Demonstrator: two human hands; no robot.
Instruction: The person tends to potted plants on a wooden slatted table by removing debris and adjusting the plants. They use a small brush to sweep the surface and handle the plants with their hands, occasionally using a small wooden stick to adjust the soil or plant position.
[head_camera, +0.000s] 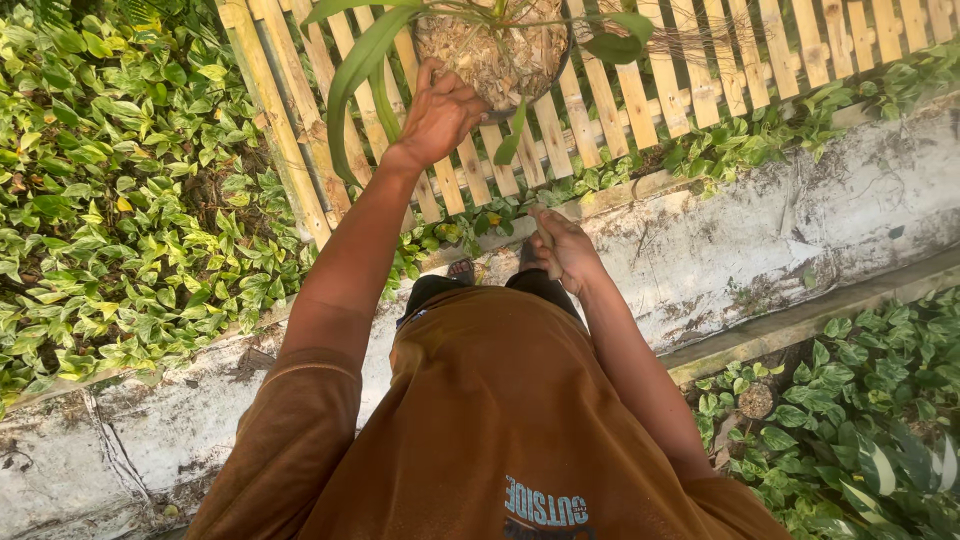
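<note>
1. Left hand (438, 112) is raised at the lower left side of a hanging planter (495, 50). The fingers are curled against its rim and wall. It touches the pot, but whether they truly clamp it I cannot tell.
2. The planter hangs against a pale slatted wooden fence (690, 90) and is packed with coarse husk-like fibre. Long strap leaves (350, 80) arch down its left side, past the left wrist.
3. Right hand (565, 250) is held low, near the waist, closed around a slim pale handle-like object (545, 240). Only a short stretch shows and its working end is hidden, so the kind of tool is unclear.
4. Key relation: the planter lies up and slightly to the left of the right hand, well apart from it. The left hand is the nearer one, already on it. The object's long axis runs roughly up-down in the view.
5. The planter's top and hanger are cut off by the upper edge.
6. Below: brown shirt (500, 420), a weathered concrete kerb (760, 240), and leafy ground cover (130, 200) on both sides.
</note>
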